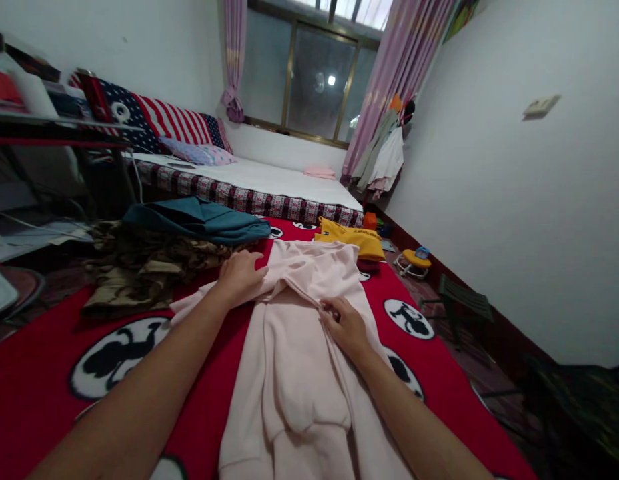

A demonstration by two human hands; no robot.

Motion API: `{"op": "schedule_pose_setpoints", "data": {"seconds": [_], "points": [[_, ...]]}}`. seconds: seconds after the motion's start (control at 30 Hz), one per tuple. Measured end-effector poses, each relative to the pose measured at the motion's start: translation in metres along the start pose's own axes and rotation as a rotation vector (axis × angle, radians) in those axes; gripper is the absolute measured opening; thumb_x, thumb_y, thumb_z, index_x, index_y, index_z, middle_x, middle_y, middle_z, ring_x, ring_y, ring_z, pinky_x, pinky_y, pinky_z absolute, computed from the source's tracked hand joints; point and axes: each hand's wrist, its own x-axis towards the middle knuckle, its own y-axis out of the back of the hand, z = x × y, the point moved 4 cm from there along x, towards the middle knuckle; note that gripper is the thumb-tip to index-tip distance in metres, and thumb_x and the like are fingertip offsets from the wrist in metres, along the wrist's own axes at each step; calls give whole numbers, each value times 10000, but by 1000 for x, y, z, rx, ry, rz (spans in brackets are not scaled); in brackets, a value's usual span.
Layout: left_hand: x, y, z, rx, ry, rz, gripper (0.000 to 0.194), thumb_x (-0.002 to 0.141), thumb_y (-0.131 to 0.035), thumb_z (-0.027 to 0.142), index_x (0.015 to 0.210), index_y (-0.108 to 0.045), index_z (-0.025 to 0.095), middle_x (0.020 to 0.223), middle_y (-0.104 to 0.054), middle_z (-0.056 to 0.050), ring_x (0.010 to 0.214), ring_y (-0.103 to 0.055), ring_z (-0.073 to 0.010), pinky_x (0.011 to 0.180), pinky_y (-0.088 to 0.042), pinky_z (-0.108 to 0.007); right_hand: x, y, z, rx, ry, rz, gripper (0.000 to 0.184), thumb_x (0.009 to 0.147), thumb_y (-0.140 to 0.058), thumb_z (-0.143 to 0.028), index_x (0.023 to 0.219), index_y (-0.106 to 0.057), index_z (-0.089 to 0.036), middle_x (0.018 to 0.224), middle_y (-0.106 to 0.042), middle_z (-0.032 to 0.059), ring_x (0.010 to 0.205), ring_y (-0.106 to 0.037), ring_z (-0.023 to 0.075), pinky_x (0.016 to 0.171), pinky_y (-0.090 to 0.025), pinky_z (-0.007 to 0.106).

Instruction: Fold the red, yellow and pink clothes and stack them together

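Note:
A pale pink sweatshirt [304, 360] lies spread lengthwise on the red blanket [209, 393], its lower end cut off by the bottom of the view. One sleeve reaches left beneath my left hand [241, 277], which rests on the cloth near the shoulder with fingers apart. A ribbed cuff shows on the folded cloth near the bottom. My right hand [345, 327] is on the garment's right half, fingers curled and closed on a fold of its fabric.
Left of the sweatshirt lie teal cloth [199, 220] and camouflage clothing [139, 267]. A folded yellow garment [352, 239] lies beyond it. Past the blanket stands a bed with a white sheet [279, 181]. A folding stool [464, 300] and a small yellow stool [414, 260] are at right.

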Motion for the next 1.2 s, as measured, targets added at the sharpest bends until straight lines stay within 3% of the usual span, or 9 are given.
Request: {"op": "schedule_pose_setpoints", "data": {"seconds": [0.1, 0.23, 0.3, 0.47, 0.57, 0.7, 0.9, 1.07, 1.2], "points": [[2, -15, -24, -15, 36, -244, 497, 747, -584, 514, 1111, -712, 202, 1142, -702, -104, 1005, -646, -277, 786, -461, -294, -3, 0, 1, 57, 12, 20, 208, 795, -573, -203, 969, -687, -209, 914, -656, 30, 764, -586, 147, 698, -460, 266], [4, -20, -33, -88, 73, -310, 330, 727, -611, 437, 913, -759, 208, 915, -746, -85, 859, -667, -254, 646, -424, -267, -6, 5, -2, 120, 36, 26, 181, 812, -532, -183, 910, -684, -195, 876, -652, 38, 783, -585, 156, 722, -457, 274], [10, -10, -30, -128, 85, -244, 287, 752, -596, 389, 892, -755, 196, 875, -740, -82, 820, -657, -244, 630, -415, -267, -6, 6, -2, 118, 31, 29, 183, 813, -523, -185, 900, -683, -197, 867, -651, 40, 776, -582, 159, 731, -457, 282], [42, 50, -10, 38, 64, 182, 290, 869, -514, 305, 1008, -716, 149, 1027, -676, -113, 911, -601, -248, 751, -427, -312, -6, 5, -2, 127, 32, 40, 189, 809, -523, -189, 899, -689, -197, 868, -659, 44, 781, -595, 166, 735, -461, 287], [59, 69, 7, 80, -4, 258, 344, 959, -366, 228, 1035, -673, 94, 1142, -604, -124, 1088, -506, -255, 913, -379, -369, -6, 5, -2, 128, 35, 46, 181, 812, -523, -193, 894, -685, -193, 870, -660, 46, 792, -600, 170, 736, -464, 289], [50, 50, 38, 69, -134, 276, 269, 919, -435, 182, 1027, -664, 90, 1250, -538, -144, 1173, -429, -295, 987, -336, -432, -6, 5, -1, 123, 36, 44, 180, 817, -515, -182, 894, -677, -197, 877, -655, 46, 791, -594, 169, 733, -462, 287], [-18, 0, 73, -67, -486, 151, 287, 853, -532, 216, 1116, -647, 208, 1254, -563, -98, 1182, -487, -261, 1022, -381, -393, -5, 6, -1, 140, 52, 62, 201, 850, -509, -191, 962, -676, -190, 946, -628, 60, 783, -582, 153, 725, -463, 270], [-44, 9, 30, 79, -353, 204, 678, 766, -639, 306, 1409, -443, 224, 1490, -388, -132, 1349, -350, -329, 1110, -286, -468, -5, 5, -1, 122, 55, 42, 168, 839, -520, -192, 901, -676, -199, 919, -629, 46, 774, -579, 154, 715, -453, 267], [-46, 9, -15, 144, -103, 81, 824, 742, -621, 352, 1487, -321, 164, 1451, -450, -181, 1265, -478, -342, 970, -425, -405, -5, 5, -1, 80, 47, 45, 160, 827, -520, -185, 881, -668, -209, 912, -636, 41, 770, -579, 160, 724, -448, 279]]}}
